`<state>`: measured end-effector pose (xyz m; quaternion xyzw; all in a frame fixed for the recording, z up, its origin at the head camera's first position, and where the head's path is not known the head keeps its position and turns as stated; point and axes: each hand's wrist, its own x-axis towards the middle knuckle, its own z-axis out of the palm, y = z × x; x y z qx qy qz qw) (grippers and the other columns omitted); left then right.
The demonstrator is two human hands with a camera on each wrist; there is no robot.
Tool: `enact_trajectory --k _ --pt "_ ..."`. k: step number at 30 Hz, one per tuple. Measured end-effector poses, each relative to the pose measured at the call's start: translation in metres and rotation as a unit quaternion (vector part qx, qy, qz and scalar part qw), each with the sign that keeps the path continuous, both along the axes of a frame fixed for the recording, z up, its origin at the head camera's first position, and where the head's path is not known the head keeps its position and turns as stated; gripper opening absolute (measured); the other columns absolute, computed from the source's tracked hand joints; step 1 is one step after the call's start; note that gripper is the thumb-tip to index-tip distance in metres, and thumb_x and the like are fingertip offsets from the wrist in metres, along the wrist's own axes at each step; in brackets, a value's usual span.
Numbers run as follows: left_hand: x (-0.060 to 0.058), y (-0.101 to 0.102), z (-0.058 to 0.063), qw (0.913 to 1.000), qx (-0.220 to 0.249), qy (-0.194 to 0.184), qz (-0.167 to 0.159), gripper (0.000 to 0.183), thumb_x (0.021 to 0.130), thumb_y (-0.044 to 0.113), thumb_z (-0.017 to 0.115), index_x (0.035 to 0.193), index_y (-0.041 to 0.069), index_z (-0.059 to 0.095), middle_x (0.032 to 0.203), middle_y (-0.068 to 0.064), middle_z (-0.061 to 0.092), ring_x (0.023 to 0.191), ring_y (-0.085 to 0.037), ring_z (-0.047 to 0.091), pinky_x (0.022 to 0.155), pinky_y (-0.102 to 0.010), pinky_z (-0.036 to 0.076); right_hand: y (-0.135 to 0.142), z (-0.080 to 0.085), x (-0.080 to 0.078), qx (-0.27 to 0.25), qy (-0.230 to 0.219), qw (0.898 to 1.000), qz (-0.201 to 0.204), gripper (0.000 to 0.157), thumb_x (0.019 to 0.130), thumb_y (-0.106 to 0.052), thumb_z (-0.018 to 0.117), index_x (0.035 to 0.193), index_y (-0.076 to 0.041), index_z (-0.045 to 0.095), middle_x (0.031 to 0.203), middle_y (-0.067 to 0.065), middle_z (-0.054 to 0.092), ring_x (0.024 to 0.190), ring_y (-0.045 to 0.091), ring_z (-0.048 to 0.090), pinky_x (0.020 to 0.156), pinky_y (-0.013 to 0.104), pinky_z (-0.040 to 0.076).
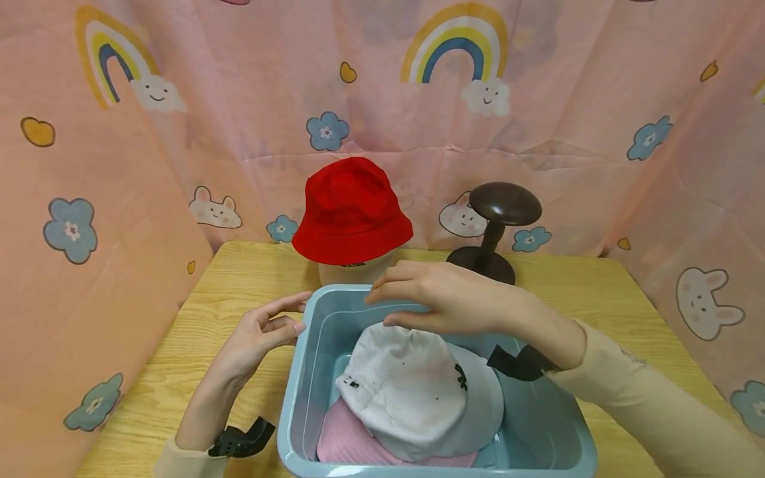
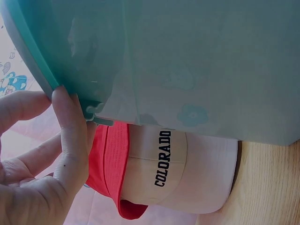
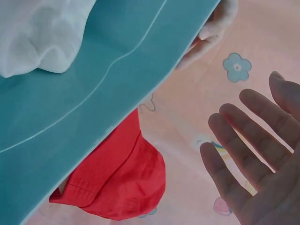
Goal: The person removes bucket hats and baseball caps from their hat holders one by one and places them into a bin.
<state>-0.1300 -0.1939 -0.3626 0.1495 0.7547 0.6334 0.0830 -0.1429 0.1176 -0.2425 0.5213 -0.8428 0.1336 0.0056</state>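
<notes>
My left hand point(image 1: 257, 338) is at the left rim of a blue plastic bin point(image 1: 301, 358), its thumb and fingertips touching the outer edge. In the left wrist view, the fingertips point(image 2: 63, 96) meet the bin's lip. My right hand point(image 1: 436, 299), fingers extended, hovers above the bin's far side with nothing in its grasp; the right wrist view shows its fingers point(image 3: 253, 133) spread apart. Inside the bin lies a white cap point(image 1: 406, 385) with a small black mark, on top of a pink ribbed hat point(image 1: 346, 438) that is partly covered.
Behind the bin, a red bucket hat point(image 1: 355, 212) sits over a beige cap point(image 2: 173, 164) lettered COLORADO. To its right stands a dark brown hat stand point(image 1: 505, 206) with a bare round top. Pink patterned cloth point(image 1: 382, 106) hangs round the wooden table point(image 1: 239, 285).
</notes>
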Motion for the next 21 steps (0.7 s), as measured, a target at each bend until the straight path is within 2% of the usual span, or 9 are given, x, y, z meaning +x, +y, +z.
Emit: enact_trajectory --k 8,15,21 --pt "0.000 0.000 -0.001 1.0000 0.000 -0.002 0.002 0.052 0.093 0.012 0.061 0.141 0.004 0.046 0.123 -0.012 0.052 0.087 -0.010 0.069 0.083 -0.030 0.057 -0.001 0.004 -0.007 -0.024 0.025 0.999 0.004 0.031 0.092 -0.029 0.064 0.122 -0.022 0.064 0.121 -0.007 0.063 0.116 0.009 0.056 0.093 0.026 0.052" --pt "0.000 0.000 0.000 1.0000 -0.001 -0.004 0.003 0.052 0.093 0.013 0.061 0.141 0.004 0.046 0.124 -0.014 0.052 0.088 -0.010 0.069 0.083 -0.030 0.057 -0.001 0.007 -0.015 -0.069 0.031 0.997 0.005 0.030 0.091 -0.024 0.066 0.120 -0.019 0.066 0.116 -0.005 0.065 0.106 0.007 0.058 0.085 0.024 0.054" --pt "-0.001 0.000 0.000 1.0000 0.001 -0.003 0.001 0.052 0.093 0.012 0.061 0.141 0.004 0.045 0.123 -0.011 0.053 0.087 -0.010 0.069 0.083 -0.030 0.057 -0.001 0.010 -0.019 -0.083 0.032 0.996 0.000 0.029 0.090 -0.023 0.066 0.119 -0.018 0.067 0.115 -0.003 0.065 0.104 0.010 0.059 0.084 0.027 0.055"
